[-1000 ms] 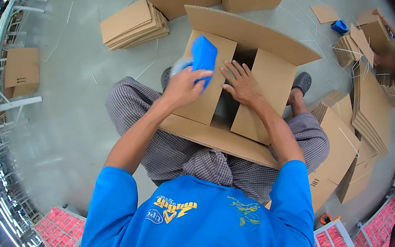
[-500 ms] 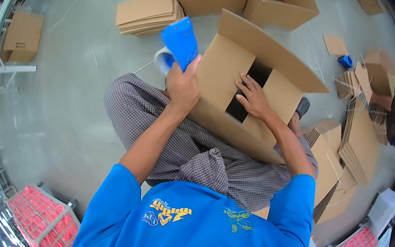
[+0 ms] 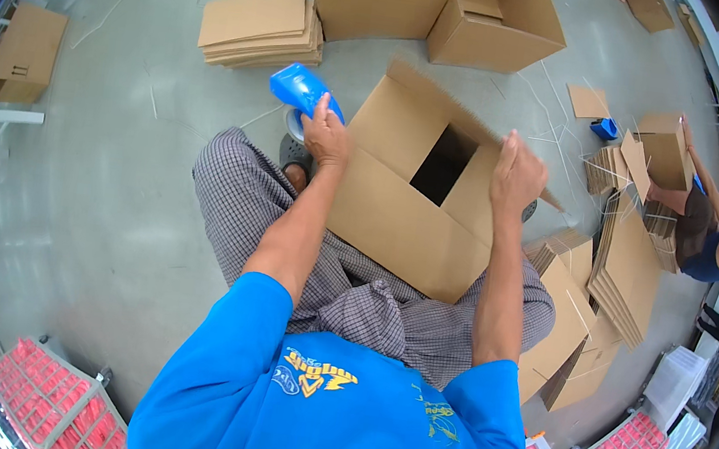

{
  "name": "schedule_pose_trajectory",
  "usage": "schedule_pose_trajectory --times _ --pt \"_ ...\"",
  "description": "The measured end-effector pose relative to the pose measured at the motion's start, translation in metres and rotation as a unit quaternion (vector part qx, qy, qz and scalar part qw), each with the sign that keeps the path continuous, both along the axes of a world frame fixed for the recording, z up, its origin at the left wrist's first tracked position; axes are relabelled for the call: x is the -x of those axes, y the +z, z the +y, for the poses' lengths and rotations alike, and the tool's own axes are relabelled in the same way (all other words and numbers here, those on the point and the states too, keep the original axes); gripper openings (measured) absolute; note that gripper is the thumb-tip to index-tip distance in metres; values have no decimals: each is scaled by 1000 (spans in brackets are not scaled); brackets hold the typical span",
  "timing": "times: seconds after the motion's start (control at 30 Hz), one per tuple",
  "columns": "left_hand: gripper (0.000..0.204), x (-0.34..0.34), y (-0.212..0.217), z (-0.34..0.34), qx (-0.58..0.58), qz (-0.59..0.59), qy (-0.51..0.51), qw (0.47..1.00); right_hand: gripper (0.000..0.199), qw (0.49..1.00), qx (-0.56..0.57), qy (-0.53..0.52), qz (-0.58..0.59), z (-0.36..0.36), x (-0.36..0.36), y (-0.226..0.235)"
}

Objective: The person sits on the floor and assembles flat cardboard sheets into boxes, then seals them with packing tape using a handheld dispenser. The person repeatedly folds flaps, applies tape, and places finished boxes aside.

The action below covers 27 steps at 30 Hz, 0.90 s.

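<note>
My left hand [image 3: 327, 135] is closed around the handle of a blue tape dispenser [image 3: 300, 89], held just left of the cardboard box [image 3: 411, 240]. Part of a tape roll shows under the dispenser. Between my bent legs sits the box, its two side flaps folded inward with a dark gap between them. The far long flap [image 3: 433, 99] stands raised. My right hand [image 3: 518, 174] is closed at the right end of that flap, thumb side up; the fingers' far side is hidden.
Flattened cardboard [image 3: 255, 19] lies stacked ahead on the left, beside two open boxes [image 3: 498, 44]. More cardboard sheets [image 3: 628, 266] lean at my right. Beyond them a co-worker [image 3: 717, 237] handles a box [image 3: 665, 150]. Loose white straps [image 3: 553, 114] lie on the floor. Carts with pink contents [image 3: 59, 403] stand behind me.
My right hand has left the side flaps and moved up and right to the raised far flap. The dispenser in my left hand has tipped over leftward and lower.
</note>
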<state>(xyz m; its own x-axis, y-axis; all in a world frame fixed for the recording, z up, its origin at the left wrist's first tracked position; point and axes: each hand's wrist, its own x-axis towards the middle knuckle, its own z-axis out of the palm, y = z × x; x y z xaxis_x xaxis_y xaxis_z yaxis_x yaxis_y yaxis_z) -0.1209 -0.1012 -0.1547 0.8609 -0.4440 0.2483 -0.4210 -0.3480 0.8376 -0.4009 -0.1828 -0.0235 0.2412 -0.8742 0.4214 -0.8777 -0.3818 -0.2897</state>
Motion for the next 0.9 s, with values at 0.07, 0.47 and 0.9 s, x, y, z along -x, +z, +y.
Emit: schedule_pose_trajectory --times 0.07,0.47,0.9 --pt "35 -3 0 -2 43 50 32 997 34 998 -44 5 52 40 3 -18" --pt "48 8 13 -2 -88 -174 -136 971 45 962 -37 -257 83 65 67 -111" --pt "47 20 18 49 -91 -162 -129 974 59 908 -315 -274 -22 69 96 -85"
